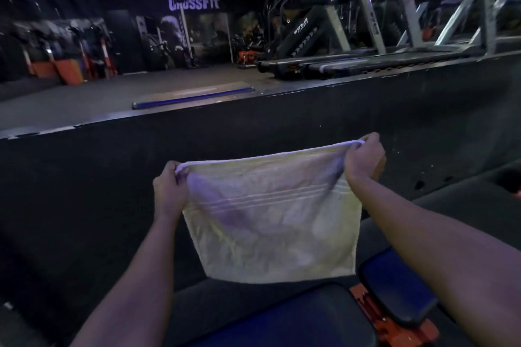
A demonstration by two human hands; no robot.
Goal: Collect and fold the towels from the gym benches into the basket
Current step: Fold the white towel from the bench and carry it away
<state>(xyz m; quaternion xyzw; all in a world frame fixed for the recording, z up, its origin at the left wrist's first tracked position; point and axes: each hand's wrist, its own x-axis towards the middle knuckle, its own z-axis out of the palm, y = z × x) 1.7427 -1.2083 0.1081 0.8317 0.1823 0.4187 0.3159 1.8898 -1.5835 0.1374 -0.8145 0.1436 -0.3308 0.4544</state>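
Hanging in mid-air between both hands, the towel (270,214) is a pale, cream-coloured cloth with a band of thin woven stripes running across its upper half. Its top edge is pulled nearly taut and slants upward toward the right. The rest drops freely, and whether the lower hem touches what lies beneath it cannot be told.

The left hand (169,186) pinches the upper left corner, its fingers curled tightly round a small bunch of the fabric. The right hand (363,159) grips the upper right corner in the same way, fingers closed over the hem, and sits a little higher than the left. Both bare forearms reach in from the bottom of the view.

Below the towel lies a gym bench (296,318), its broad blue cushion under the hem. A second blue pad (394,284) lies to the right, with an orange frame (394,327) showing between the two.

Behind the towel a dark low wall (253,121) runs across the whole view. Beyond it, on a raised dark floor, lies a long blue bar (194,97). Treadmills (366,60) stand in a row at the upper right. On the far wall, pale "CrossFit" lettering (194,3) shows, and orange boxes (66,72) sit at the far left among dim, blurred equipment.
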